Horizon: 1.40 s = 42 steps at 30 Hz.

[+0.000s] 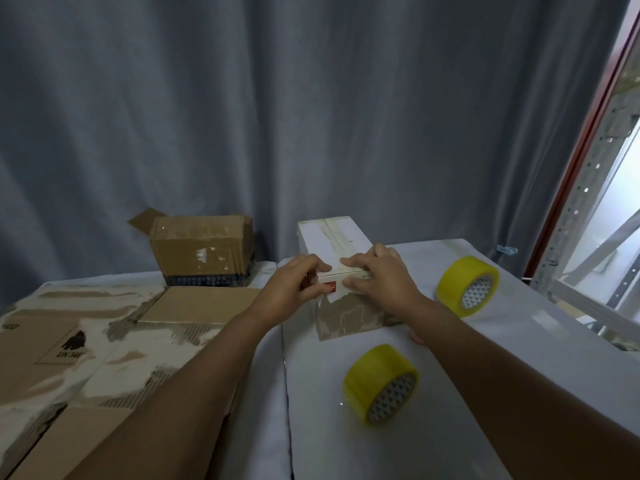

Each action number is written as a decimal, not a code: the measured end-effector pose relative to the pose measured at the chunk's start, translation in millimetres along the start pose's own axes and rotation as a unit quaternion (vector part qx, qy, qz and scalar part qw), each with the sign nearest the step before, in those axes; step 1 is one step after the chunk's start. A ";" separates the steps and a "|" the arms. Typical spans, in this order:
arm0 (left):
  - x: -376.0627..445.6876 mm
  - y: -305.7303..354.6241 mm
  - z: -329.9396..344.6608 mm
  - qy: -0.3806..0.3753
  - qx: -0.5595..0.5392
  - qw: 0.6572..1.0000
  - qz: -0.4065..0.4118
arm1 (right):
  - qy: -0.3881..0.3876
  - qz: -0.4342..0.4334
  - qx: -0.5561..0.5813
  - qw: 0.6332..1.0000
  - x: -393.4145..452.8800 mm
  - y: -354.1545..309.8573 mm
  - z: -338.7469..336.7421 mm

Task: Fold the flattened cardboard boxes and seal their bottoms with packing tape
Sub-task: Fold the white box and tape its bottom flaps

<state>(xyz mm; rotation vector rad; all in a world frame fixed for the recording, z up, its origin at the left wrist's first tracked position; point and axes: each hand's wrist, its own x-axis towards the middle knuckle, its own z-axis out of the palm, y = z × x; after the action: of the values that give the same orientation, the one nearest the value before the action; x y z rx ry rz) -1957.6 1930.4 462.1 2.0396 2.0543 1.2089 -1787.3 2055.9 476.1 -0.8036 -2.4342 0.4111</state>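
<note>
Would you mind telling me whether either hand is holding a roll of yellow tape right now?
No, both tape rolls lie free on the table while the left hand and right hand rest on the white box.

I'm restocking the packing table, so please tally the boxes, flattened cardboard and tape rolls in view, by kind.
White box, held by left hand and right hand: 1
Brown folded box: 1
Flattened cardboard, overlapping so hard to separate: at least 2
Yellow tape rolls: 2
Total: at least 6
</note>
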 end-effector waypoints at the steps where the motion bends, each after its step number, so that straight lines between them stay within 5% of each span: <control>1: 0.1 -2.0 0.2 0.000 0.013 1.000 0.012 | 0.004 -0.012 -0.021 1.000 -0.5 3.2 0.6; 11: 2.4 -3.5 9.8 -0.023 0.057 0.998 0.018 | -0.094 -0.016 0.160 0.983 -3.6 34.6 -16.0; 15: 0.3 -6.4 12.9 -0.008 0.047 0.999 0.003 | -0.046 0.079 0.348 0.933 -14.9 48.7 -18.6; 24: -5.3 -1.4 10.8 -0.036 -0.008 0.998 -0.053 | -0.092 0.118 0.437 0.887 -17.2 57.2 -30.9; 33: -4.3 0.9 17.0 -0.016 -0.026 0.997 -0.077 | 0.039 0.064 0.073 0.995 -16.6 36.5 -21.4; 38: -12.6 -3.7 20.1 0.022 -0.154 0.969 -0.193 | 0.024 0.159 0.202 0.966 -17.8 28.2 -19.9; 42: -13.1 10.9 20.3 0.001 -0.214 0.958 -0.189 | 0.007 0.216 0.267 0.939 -13.9 8.8 -26.7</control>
<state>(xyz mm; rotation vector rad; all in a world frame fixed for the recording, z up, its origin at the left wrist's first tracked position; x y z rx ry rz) -1936.0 1927.9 446.9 1.3836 1.8527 1.4151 -1758.5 2057.2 488.5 -1.0696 -1.9625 1.1649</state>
